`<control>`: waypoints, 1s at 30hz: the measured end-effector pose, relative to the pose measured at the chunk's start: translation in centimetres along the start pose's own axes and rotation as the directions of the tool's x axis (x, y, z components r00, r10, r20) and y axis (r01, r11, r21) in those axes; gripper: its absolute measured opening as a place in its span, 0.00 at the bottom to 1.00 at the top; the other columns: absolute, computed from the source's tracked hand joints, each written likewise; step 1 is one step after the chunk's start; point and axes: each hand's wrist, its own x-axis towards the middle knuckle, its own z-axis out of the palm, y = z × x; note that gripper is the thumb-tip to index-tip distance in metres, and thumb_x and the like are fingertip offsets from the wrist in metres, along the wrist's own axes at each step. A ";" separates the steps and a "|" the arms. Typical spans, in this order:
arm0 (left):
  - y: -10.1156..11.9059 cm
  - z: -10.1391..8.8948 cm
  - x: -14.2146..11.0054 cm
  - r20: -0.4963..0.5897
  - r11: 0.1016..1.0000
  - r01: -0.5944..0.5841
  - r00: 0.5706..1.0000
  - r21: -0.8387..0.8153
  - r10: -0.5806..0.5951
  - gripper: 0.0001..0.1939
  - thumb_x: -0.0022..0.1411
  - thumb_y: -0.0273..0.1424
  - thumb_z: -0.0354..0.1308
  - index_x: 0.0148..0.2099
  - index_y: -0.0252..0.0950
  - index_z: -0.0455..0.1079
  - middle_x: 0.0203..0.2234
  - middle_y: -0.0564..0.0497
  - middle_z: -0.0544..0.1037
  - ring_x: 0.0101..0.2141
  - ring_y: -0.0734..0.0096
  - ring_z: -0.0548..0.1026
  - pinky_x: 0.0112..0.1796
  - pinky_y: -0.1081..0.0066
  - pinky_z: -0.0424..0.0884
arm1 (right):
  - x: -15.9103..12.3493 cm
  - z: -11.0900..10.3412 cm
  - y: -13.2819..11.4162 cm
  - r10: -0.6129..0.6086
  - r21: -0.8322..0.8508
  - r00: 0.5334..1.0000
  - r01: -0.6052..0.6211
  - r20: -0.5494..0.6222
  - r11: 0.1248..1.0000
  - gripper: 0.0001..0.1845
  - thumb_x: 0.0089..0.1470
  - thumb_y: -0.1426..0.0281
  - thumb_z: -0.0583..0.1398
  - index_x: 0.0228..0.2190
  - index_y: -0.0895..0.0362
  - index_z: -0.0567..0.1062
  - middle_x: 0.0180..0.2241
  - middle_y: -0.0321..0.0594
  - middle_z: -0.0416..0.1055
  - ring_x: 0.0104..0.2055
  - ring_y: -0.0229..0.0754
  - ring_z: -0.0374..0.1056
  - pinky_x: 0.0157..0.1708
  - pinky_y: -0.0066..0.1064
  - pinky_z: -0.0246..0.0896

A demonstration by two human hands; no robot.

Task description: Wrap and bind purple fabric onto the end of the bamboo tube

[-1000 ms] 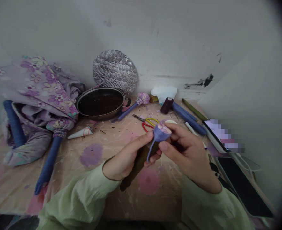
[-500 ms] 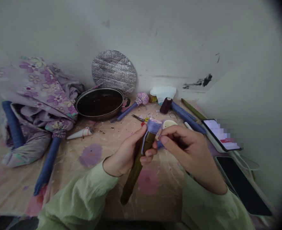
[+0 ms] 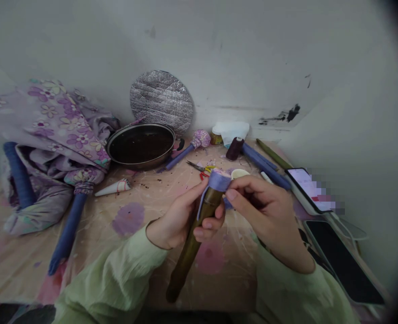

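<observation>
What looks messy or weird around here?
Dark crumbs lie scattered on the tablecloth in front of the black pan, as if something spilled. Black smears stain the pale wall, so that patch looks dirty. The brown stick in the left hand shows no obvious damage.

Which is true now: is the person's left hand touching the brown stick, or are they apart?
Touching. The head view shows the left hand curled around the brown stick, covering part of its length.

Stick in left grip; pan beyond
</observation>
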 end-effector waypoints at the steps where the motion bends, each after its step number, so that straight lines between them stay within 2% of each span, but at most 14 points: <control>1: 0.0 -0.1 0.0 0.039 1.000 0.026 0.999 -0.001 -0.026 0.30 0.62 0.51 0.36 0.25 0.32 0.63 0.13 0.57 0.56 0.11 0.85 0.51 0.12 0.82 0.46 | 0.0 0.1 0.1 0.014 0.012 1.000 -0.014 0.002 1.000 0.01 0.54 0.72 0.57 0.31 0.56 0.68 0.19 0.31 0.69 0.19 0.31 0.62 0.17 0.22 0.55; 5: 0.1 -0.6 -0.2 0.193 0.995 0.096 0.977 -0.013 -0.091 0.31 0.61 0.53 0.35 0.25 0.33 0.62 0.13 0.57 0.56 0.10 0.85 0.49 0.10 0.81 0.45 | -0.3 -0.1 0.1 0.045 0.024 0.993 -0.047 0.108 0.999 0.15 0.56 0.70 0.55 0.46 0.55 0.63 0.20 0.30 0.69 0.19 0.33 0.62 0.17 0.24 0.55; 7: 0.1 -0.7 -0.3 0.255 0.990 0.137 0.959 -0.020 -0.127 0.31 0.61 0.53 0.34 0.25 0.33 0.61 0.13 0.56 0.57 0.09 0.85 0.49 0.09 0.81 0.45 | -0.3 -0.4 0.2 0.018 -0.006 0.984 -0.017 0.177 1.000 0.21 0.57 0.70 0.54 0.52 0.56 0.61 0.24 0.33 0.71 0.23 0.35 0.66 0.20 0.25 0.58; 11: -0.3 -1.0 -0.1 0.302 0.986 0.168 0.940 -0.002 -0.159 0.33 0.60 0.55 0.35 0.26 0.31 0.64 0.15 0.53 0.62 0.10 0.81 0.59 0.08 0.80 0.51 | -0.4 -0.7 0.5 -0.041 -0.018 0.973 0.046 0.229 0.999 0.18 0.57 0.70 0.54 0.50 0.56 0.63 0.30 0.37 0.74 0.30 0.37 0.71 0.27 0.27 0.65; 14: -0.6 -1.1 0.3 0.188 0.997 0.030 0.981 0.069 -0.042 0.34 0.59 0.56 0.35 0.33 0.30 0.67 0.21 0.50 0.68 0.18 0.73 0.71 0.14 0.76 0.64 | -0.3 -0.6 0.6 0.010 0.087 0.972 -0.032 0.234 0.996 0.15 0.59 0.70 0.52 0.48 0.55 0.63 0.23 0.31 0.71 0.21 0.33 0.69 0.21 0.25 0.65; 16: -0.8 -0.9 0.5 0.082 0.975 -0.159 0.986 0.153 0.147 0.31 0.60 0.54 0.37 0.37 0.31 0.66 0.24 0.49 0.70 0.23 0.72 0.73 0.21 0.74 0.69 | -0.2 -0.4 0.6 0.033 0.141 0.973 -0.066 0.228 0.988 0.13 0.59 0.70 0.52 0.47 0.55 0.63 0.21 0.29 0.69 0.19 0.33 0.68 0.20 0.25 0.65; 17: -0.9 -0.8 0.6 0.035 0.942 -0.261 0.965 0.211 0.260 0.28 0.61 0.53 0.40 0.40 0.33 0.65 0.26 0.50 0.71 0.24 0.72 0.73 0.24 0.73 0.70 | -0.1 -0.4 0.6 0.032 0.141 0.978 -0.062 0.206 0.988 0.12 0.59 0.70 0.52 0.45 0.54 0.63 0.21 0.29 0.69 0.20 0.33 0.69 0.20 0.25 0.65; 19: -1.2 -0.5 0.6 -0.006 0.820 -0.442 0.879 0.363 0.476 0.22 0.60 0.49 0.48 0.48 0.38 0.59 0.32 0.51 0.72 0.28 0.73 0.73 0.30 0.72 0.71 | 0.1 -0.4 0.5 0.031 0.093 0.992 -0.043 0.123 0.995 0.10 0.56 0.72 0.54 0.42 0.53 0.64 0.22 0.30 0.70 0.21 0.34 0.69 0.21 0.26 0.65; 21: -1.6 -0.3 0.6 0.039 0.622 -0.553 0.764 0.555 0.645 0.26 0.56 0.41 0.58 0.53 0.45 0.52 0.41 0.50 0.69 0.34 0.72 0.73 0.34 0.70 0.71 | 0.3 -0.4 0.6 0.037 0.028 0.999 -0.038 0.020 0.999 0.09 0.54 0.72 0.56 0.39 0.52 0.65 0.22 0.31 0.70 0.22 0.34 0.68 0.19 0.25 0.63; 23: -1.9 -0.3 0.8 0.148 0.327 -0.586 0.619 0.742 0.772 0.30 0.53 0.32 0.63 0.54 0.47 0.51 0.48 0.48 0.65 0.41 0.69 0.71 0.39 0.68 0.71 | 0.5 -0.4 0.9 0.042 0.000 0.998 -0.042 -0.043 0.999 0.08 0.54 0.71 0.55 0.38 0.52 0.65 0.22 0.31 0.69 0.20 0.34 0.66 0.16 0.25 0.59; 25: -2.1 -0.5 1.0 0.285 0.006 -0.539 0.455 0.842 0.843 0.29 0.53 0.27 0.62 0.54 0.45 0.55 0.49 0.47 0.63 0.47 0.66 0.68 0.44 0.64 0.69 | 0.6 -0.5 1.2 0.039 -0.011 0.997 -0.040 -0.069 0.999 0.08 0.54 0.70 0.55 0.38 0.53 0.66 0.22 0.31 0.67 0.19 0.33 0.64 0.15 0.24 0.57; 26: -2.1 -0.6 1.2 0.350 -0.117 -0.499 0.404 0.858 0.845 0.27 0.54 0.25 0.61 0.54 0.44 0.57 0.48 0.47 0.64 0.49 0.65 0.67 0.47 0.63 0.68 | 0.6 -0.4 1.3 0.037 -0.019 0.996 -0.039 -0.078 0.999 0.08 0.53 0.69 0.55 0.38 0.53 0.66 0.21 0.31 0.67 0.19 0.33 0.62 0.15 0.24 0.56; 28: -2.0 -0.8 1.3 0.425 -0.247 -0.440 0.370 0.863 0.826 0.24 0.55 0.24 0.59 0.53 0.42 0.60 0.46 0.47 0.66 0.49 0.65 0.66 0.49 0.62 0.66 | 0.6 -0.4 1.3 0.034 -0.032 0.996 -0.037 -0.088 0.999 0.08 0.52 0.69 0.56 0.38 0.53 0.66 0.20 0.30 0.65 0.18 0.33 0.61 0.15 0.24 0.56; 30: -1.9 -0.9 1.2 0.424 -0.239 -0.444 0.383 0.864 0.820 0.23 0.56 0.23 0.58 0.54 0.41 0.60 0.46 0.47 0.67 0.49 0.66 0.66 0.49 0.62 0.66 | 0.6 -0.3 1.1 0.033 -0.022 0.995 -0.035 -0.094 0.999 0.08 0.52 0.69 0.56 0.37 0.53 0.66 0.20 0.29 0.64 0.18 0.32 0.60 0.15 0.24 0.56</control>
